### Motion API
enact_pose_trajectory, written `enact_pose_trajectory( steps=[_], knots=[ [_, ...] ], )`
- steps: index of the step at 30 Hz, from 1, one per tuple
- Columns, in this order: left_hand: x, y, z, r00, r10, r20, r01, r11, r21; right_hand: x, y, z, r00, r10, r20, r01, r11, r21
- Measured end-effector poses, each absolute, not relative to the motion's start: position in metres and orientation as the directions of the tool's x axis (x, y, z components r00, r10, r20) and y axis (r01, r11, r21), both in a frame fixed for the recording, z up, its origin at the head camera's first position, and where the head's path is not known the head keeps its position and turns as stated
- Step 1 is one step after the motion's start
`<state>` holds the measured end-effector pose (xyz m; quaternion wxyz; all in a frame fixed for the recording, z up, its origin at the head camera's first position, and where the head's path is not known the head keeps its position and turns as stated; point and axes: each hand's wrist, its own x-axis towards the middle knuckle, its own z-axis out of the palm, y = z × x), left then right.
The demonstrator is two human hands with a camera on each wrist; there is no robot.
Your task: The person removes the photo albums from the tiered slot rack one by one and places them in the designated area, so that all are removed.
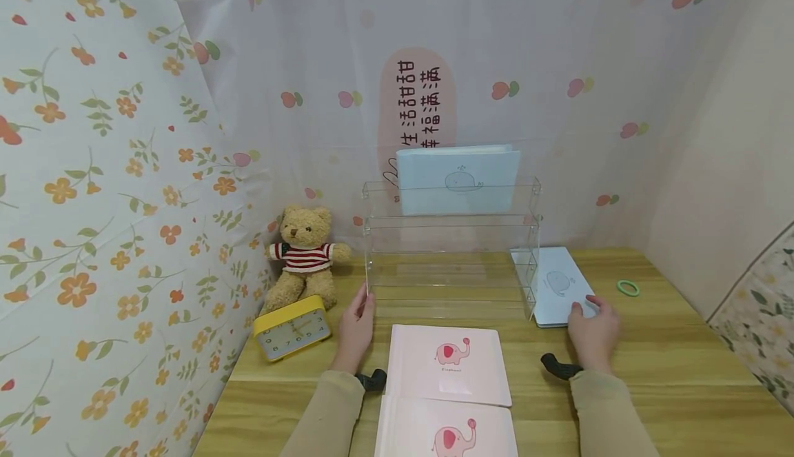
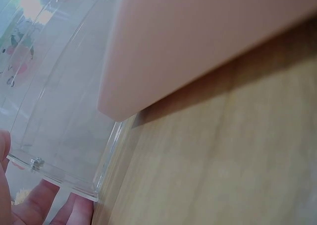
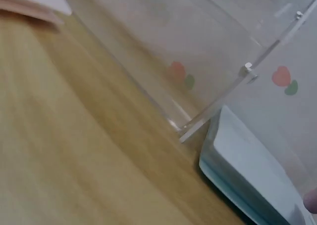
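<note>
A clear acrylic tiered rack [image 1: 453, 271] stands on the table. My left hand [image 1: 356, 326] holds its lower left side; in the left wrist view the fingers [image 2: 37, 202] lie along the outside of the side panel, with the thumb near its edge. To the right of the rack, light blue books [image 1: 555, 288] with a whale on the cover lie flat, partly behind the side panel. My right hand [image 1: 594, 329] rests at their near right corner, thumb and forefinger touching the cover. Another light blue whale book [image 1: 459, 198] stands upright on the rack's top tier.
Two pink elephant books [image 1: 449, 364] lie in front of the rack, one nearer me. A yellow alarm clock [image 1: 293, 329] and a teddy bear [image 1: 304, 257] are at the left. A green ring [image 1: 628, 288] lies at the right. Patterned cloth hangs behind.
</note>
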<state>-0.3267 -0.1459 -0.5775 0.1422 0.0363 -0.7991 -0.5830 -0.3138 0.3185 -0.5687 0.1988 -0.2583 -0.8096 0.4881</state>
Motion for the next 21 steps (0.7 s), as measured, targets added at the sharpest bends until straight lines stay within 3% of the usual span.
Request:
enact_pose_trajectory(
  steps=[8, 15, 21],
  knots=[
    [-0.329, -0.146, -0.577, -0.957, -0.219, 0.191, 0.115, 0.319, 0.941, -0.313, 0.311, -0.571, -0.784, 0.581, 0.218, 0.143, 0.512, -0.847],
    [-0.331, -0.147, -0.581, -0.954, -0.210, 0.215, 0.143, 0.312, 0.939, -0.312, 0.298, -0.558, -0.735, 0.584, 0.344, 0.044, 0.546, -0.836],
    [-0.327, -0.146, -0.579, -0.958, -0.216, 0.188, 0.120, 0.292, 0.949, -0.313, 0.280, -0.536, -0.683, 0.572, 0.453, -0.119, 0.526, -0.842]
  ],
)
